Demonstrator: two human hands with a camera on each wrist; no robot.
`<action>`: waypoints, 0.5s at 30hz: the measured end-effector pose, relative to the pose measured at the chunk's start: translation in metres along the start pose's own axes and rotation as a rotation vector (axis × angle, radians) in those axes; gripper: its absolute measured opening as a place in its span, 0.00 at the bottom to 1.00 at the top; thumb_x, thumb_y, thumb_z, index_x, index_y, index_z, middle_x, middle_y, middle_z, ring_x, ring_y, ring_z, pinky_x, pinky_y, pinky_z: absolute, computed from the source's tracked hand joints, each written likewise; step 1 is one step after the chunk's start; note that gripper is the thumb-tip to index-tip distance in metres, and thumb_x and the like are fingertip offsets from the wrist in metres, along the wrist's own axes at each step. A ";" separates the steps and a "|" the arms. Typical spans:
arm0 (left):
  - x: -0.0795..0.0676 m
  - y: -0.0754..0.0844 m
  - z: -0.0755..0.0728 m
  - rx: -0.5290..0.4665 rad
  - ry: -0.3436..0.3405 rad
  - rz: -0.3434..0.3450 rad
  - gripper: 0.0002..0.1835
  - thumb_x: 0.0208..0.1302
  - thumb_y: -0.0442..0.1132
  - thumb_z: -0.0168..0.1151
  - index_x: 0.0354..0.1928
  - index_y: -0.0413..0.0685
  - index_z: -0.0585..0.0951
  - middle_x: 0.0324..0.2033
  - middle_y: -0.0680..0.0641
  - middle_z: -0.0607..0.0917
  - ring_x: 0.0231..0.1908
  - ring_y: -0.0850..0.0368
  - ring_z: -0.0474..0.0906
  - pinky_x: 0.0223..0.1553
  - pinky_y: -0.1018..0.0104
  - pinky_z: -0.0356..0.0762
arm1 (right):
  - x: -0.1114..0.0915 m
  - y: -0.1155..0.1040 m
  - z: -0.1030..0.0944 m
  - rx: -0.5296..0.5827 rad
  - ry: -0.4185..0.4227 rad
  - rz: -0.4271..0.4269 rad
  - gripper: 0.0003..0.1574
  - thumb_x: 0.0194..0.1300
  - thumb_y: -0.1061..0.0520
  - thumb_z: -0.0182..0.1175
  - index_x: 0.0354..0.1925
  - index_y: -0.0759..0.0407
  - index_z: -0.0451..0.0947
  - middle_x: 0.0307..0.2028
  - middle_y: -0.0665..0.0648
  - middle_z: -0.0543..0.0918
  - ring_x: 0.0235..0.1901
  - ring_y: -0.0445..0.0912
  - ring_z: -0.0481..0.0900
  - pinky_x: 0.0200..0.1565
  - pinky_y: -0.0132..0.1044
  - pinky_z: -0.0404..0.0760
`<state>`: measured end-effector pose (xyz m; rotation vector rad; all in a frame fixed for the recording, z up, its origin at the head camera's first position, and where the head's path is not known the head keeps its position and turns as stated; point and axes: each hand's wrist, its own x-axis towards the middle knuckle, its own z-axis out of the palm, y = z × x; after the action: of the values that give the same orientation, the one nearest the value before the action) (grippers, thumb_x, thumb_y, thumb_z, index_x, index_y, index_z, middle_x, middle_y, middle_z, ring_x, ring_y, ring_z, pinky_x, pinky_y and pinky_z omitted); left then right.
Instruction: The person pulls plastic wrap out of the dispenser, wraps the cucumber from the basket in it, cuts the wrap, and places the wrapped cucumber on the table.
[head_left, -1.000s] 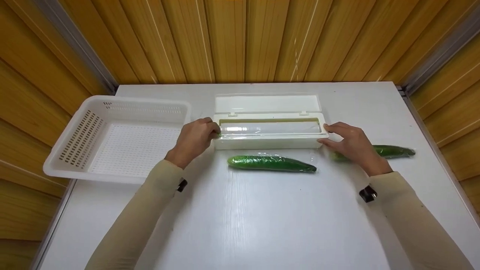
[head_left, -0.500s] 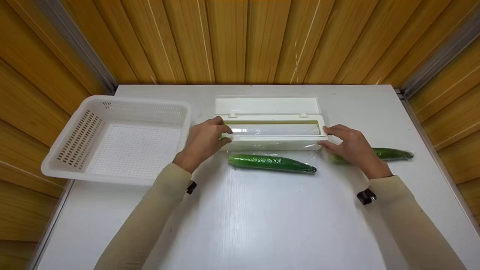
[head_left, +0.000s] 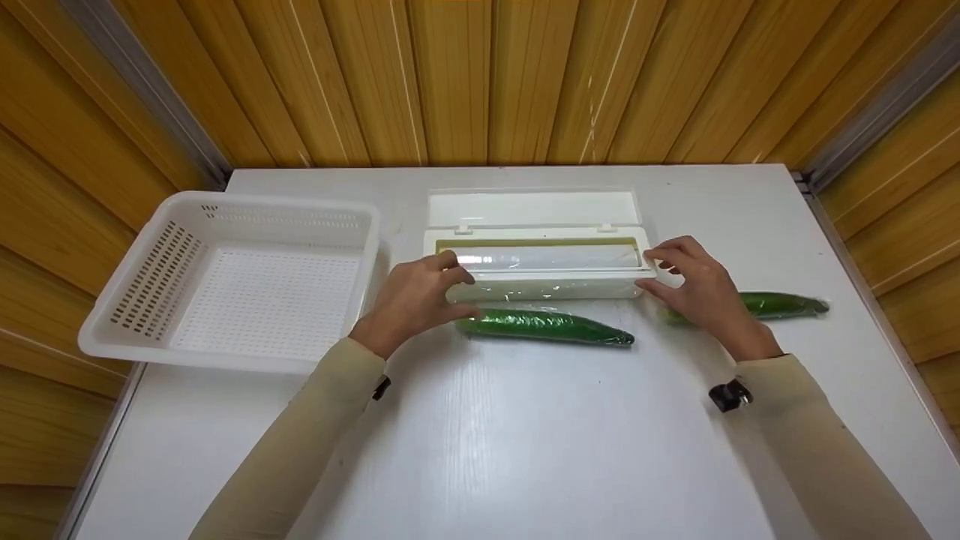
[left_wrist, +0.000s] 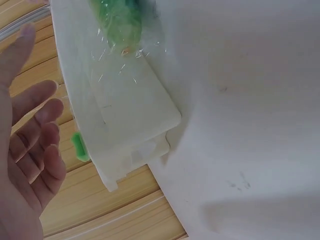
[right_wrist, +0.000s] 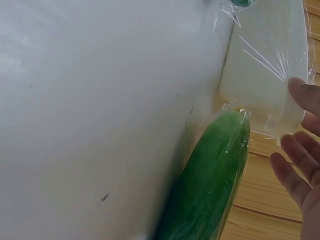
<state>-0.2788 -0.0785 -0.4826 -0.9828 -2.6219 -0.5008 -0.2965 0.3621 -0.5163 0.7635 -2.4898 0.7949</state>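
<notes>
A white cling film dispenser (head_left: 551, 289) lies across the table with its lid tipped back and the roll visible inside. Clear cling film (right_wrist: 272, 62) hangs down its front, toward a cucumber (head_left: 547, 327) lying just before it. At the dispenser's left end, my left hand (head_left: 420, 296) hovers with thumb and fingers spread; the left wrist view shows nothing gripped and a green slider (left_wrist: 80, 146) beside the fingers. My right hand (head_left: 697, 285) pinches the film at the front right corner, where creases run out from the thumb. Part of a film-wrapped cucumber (head_left: 784, 304) is hidden behind that hand.
A white perforated basket (head_left: 225, 356) stands at the table's left, its floor visible through the open top. Wood-look panel walls (head_left: 517, 82) close off the back and both sides of the white table (head_left: 540, 450).
My left hand has left the dispenser's left end, moving right and toward me as its fingers spread. The right hand stays at the right corner, its index finger slightly raised.
</notes>
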 end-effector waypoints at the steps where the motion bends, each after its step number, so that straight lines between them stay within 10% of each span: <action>1: 0.000 0.000 0.001 0.012 -0.004 0.010 0.20 0.55 0.51 0.84 0.44 0.48 0.92 0.37 0.49 0.84 0.30 0.54 0.83 0.27 0.60 0.82 | 0.000 -0.001 0.000 0.011 0.000 0.008 0.27 0.54 0.67 0.82 0.52 0.68 0.86 0.50 0.64 0.80 0.42 0.57 0.86 0.47 0.22 0.79; 8: 0.002 -0.001 0.004 0.073 0.054 0.038 0.01 0.66 0.34 0.76 0.37 0.46 0.91 0.32 0.49 0.84 0.32 0.53 0.87 0.30 0.61 0.85 | -0.001 -0.003 0.003 0.039 -0.005 0.002 0.19 0.56 0.70 0.80 0.43 0.63 0.83 0.45 0.61 0.78 0.33 0.48 0.83 0.40 0.25 0.79; 15: -0.001 -0.002 0.004 0.036 0.106 0.032 0.04 0.63 0.31 0.77 0.33 0.47 0.90 0.29 0.51 0.83 0.27 0.57 0.84 0.25 0.62 0.82 | -0.003 -0.005 0.002 0.076 0.015 -0.075 0.15 0.55 0.74 0.78 0.36 0.64 0.84 0.41 0.60 0.80 0.32 0.46 0.84 0.39 0.22 0.80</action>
<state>-0.2803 -0.0789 -0.4865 -0.9594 -2.5089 -0.4826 -0.2917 0.3585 -0.5174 0.8680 -2.4144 0.8697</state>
